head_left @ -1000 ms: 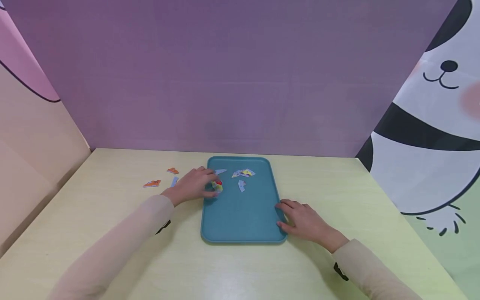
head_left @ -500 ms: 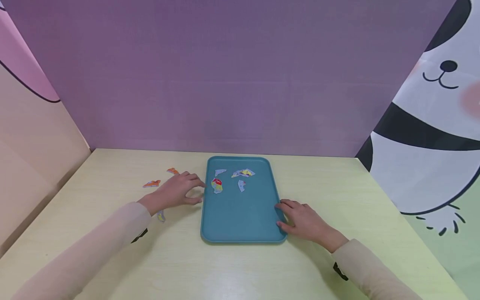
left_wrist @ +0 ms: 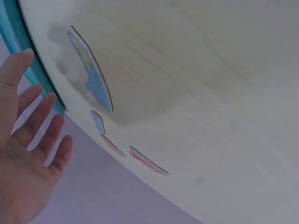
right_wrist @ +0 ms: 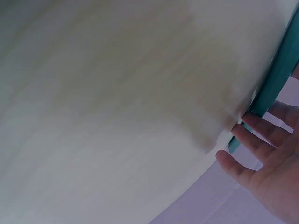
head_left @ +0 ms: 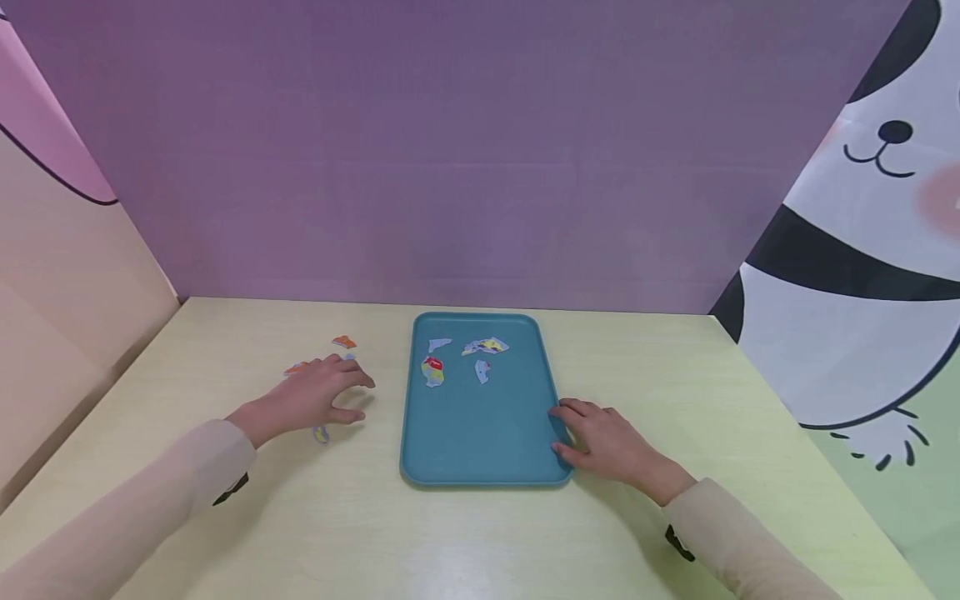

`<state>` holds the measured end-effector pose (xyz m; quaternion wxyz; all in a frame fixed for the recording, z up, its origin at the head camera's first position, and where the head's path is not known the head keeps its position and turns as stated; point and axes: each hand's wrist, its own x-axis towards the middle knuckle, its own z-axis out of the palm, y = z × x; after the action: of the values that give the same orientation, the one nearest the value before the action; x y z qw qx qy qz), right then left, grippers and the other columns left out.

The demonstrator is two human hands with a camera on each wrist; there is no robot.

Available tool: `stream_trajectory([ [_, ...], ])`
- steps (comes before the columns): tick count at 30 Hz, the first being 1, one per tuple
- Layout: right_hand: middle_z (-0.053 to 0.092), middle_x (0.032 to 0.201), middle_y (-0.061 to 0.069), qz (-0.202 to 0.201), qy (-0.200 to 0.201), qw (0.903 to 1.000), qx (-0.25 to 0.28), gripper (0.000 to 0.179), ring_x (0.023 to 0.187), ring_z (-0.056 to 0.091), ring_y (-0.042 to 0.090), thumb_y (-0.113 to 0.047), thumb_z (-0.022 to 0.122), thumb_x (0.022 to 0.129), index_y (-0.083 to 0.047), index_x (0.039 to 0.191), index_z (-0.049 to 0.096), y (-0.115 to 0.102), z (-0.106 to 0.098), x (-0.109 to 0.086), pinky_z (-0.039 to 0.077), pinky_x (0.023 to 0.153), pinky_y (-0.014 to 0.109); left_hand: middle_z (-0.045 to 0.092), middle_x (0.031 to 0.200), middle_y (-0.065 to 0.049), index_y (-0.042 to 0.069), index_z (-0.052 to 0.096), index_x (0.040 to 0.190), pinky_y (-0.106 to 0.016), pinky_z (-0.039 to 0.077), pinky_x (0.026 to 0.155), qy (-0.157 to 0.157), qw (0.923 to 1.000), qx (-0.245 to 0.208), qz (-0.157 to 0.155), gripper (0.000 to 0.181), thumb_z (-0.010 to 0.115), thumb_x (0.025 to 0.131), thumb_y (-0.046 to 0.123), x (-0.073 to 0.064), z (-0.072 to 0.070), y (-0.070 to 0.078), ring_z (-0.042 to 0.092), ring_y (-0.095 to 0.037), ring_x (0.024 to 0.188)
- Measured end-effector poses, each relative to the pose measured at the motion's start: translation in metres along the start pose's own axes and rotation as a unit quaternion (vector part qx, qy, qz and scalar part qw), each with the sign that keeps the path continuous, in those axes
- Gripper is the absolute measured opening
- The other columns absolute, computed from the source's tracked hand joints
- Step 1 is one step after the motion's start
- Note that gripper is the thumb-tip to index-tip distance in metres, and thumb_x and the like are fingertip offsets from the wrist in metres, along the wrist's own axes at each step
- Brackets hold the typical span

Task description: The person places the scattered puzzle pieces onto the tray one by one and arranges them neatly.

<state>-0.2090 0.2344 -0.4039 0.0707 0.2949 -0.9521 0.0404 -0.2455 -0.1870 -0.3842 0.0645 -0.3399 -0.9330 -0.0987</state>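
Observation:
My left hand [head_left: 311,396] hovers over the table left of the tray, holding nothing, its fingers loosely bent. Below it lies a blue-and-yellow puzzle piece [head_left: 321,434], which the left wrist view shows as a long curved piece [left_wrist: 96,77]. Beyond the hand are an orange piece [head_left: 345,342], a partly hidden blue piece [head_left: 349,357] and another orange piece [head_left: 295,367]. With its fingertips at the right rim of the teal tray [head_left: 487,442], my right hand [head_left: 611,442] stays in place. On the tray lie a red-and-yellow piece [head_left: 432,372] and several pale blue ones, including a small piece [head_left: 482,371].
A light wooden table [head_left: 465,542] carries everything. Behind it rises a purple wall panel [head_left: 450,167]. The side panel on the right bears a panda picture [head_left: 862,350].
My left hand has drawn back leftward from the tray, leaving the red-and-yellow piece there, and now hangs over the table pieces. The right hand has stayed at the tray's rim.

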Motion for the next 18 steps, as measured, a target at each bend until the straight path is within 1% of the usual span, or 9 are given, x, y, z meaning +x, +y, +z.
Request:
stream_trajectory([
  [5,0.056,0.122,0.016,-0.001,0.001,1.0,-0.002,0.045,0.11,0.055,0.031,-0.032,0.062,0.084,-0.005,0.119,0.056,0.0,0.0,0.0,0.047,0.081,0.05,0.062,0.106,0.003,0.014,0.065,0.107,-0.039,0.045,0.079,-0.001,0.9999,0.011,-0.002,0.039,0.073,0.073,0.031,-0.01,-0.002,-0.008,0.054,-0.02,0.093],
  [8,0.056,0.122,0.016,-0.001,0.002,1.0,-0.003,0.045,0.11,0.055,0.031,-0.032,0.062,0.083,-0.005,0.119,0.056,0.0,-0.001,0.0,0.047,0.081,0.049,0.063,0.105,0.002,0.013,0.065,0.107,-0.04,0.044,0.082,-0.003,1.0,0.003,-0.003,0.039,0.074,0.073,0.03,-0.015,-0.003,-0.012,0.054,-0.02,0.093],
  [11,0.056,0.122,0.016,-0.002,0.003,1.0,-0.004,0.045,0.109,0.055,0.031,-0.032,0.062,0.083,-0.005,0.119,0.056,0.0,-0.001,0.0,0.047,0.08,0.049,0.063,0.103,0.001,0.011,0.066,0.105,-0.044,0.041,0.09,-0.007,0.9999,-0.008,0.003,0.037,0.074,0.073,0.027,-0.02,-0.002,-0.016,0.055,-0.025,0.097],
  [14,0.056,0.121,0.016,-0.005,0.005,1.0,-0.005,0.045,0.109,0.056,0.031,-0.032,0.062,0.083,-0.005,0.119,0.056,0.0,0.0,0.0,0.048,0.079,0.049,0.064,0.103,0.002,0.011,0.066,0.105,-0.049,0.033,0.101,-0.016,0.9996,-0.021,0.008,0.037,0.075,0.072,0.027,-0.024,-0.001,-0.021,0.054,-0.027,0.103],
  [16,0.056,0.121,0.016,-0.007,0.006,0.9999,-0.006,0.045,0.109,0.056,0.031,-0.032,0.062,0.083,-0.005,0.119,0.056,0.0,0.0,0.0,0.048,0.079,0.048,0.063,0.103,0.002,0.011,0.066,0.105,-0.051,0.028,0.104,-0.022,0.9992,-0.032,0.012,0.037,0.075,0.073,0.026,-0.026,-0.001,-0.023,0.053,-0.027,0.106],
  [18,0.056,0.121,0.016,-0.008,0.006,0.9999,-0.007,0.045,0.109,0.056,0.031,-0.032,0.062,0.083,-0.005,0.119,0.056,0.0,0.0,0.0,0.048,0.079,0.048,0.063,0.104,0.003,0.011,0.066,0.105,-0.051,0.026,0.106,-0.025,0.9986,-0.045,0.012,0.036,0.075,0.073,0.026,-0.028,-0.002,-0.025,0.052,-0.026,0.107],
])
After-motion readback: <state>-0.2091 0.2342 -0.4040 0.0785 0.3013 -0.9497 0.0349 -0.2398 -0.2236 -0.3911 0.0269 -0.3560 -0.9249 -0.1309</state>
